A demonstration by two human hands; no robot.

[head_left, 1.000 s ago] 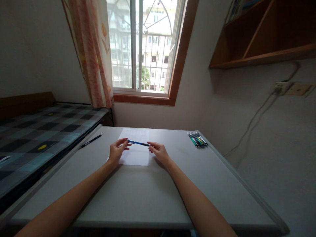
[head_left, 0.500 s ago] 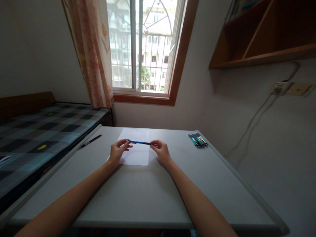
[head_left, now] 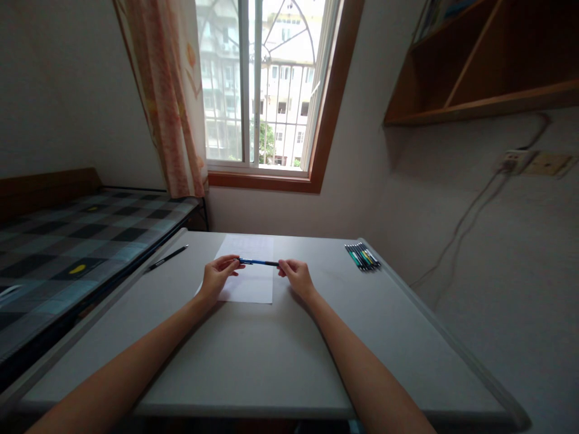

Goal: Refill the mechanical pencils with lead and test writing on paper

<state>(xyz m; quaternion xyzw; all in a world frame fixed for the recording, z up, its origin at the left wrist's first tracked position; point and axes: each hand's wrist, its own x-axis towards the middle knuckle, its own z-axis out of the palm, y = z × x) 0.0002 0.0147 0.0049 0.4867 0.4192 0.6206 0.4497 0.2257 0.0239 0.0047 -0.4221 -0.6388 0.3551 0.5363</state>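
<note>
A blue pen [head_left: 259,262] with a dark grip section is held level above a white sheet of paper [head_left: 248,289]. My left hand [head_left: 219,275] pinches its clip end between thumb and fingers. At the dark end, my right hand [head_left: 296,275] has its fingertips closed on the pen. Fingers cover both tips of it. Some faint print shows on the far part of the paper, which lies flat under and between the hands.
On the white table [head_left: 253,355], a black pen [head_left: 168,258] lies near the left edge. Several pens [head_left: 362,257] lie side by side at the far right. A checked bed [head_left: 90,241] stands left; a wooden shelf [head_left: 484,99] hangs upper right. Behind is a window [head_left: 257,84].
Both hands and the blue pen have shifted very slightly to the right. The grip at each end is unchanged, and the paper and other pens stay put.
</note>
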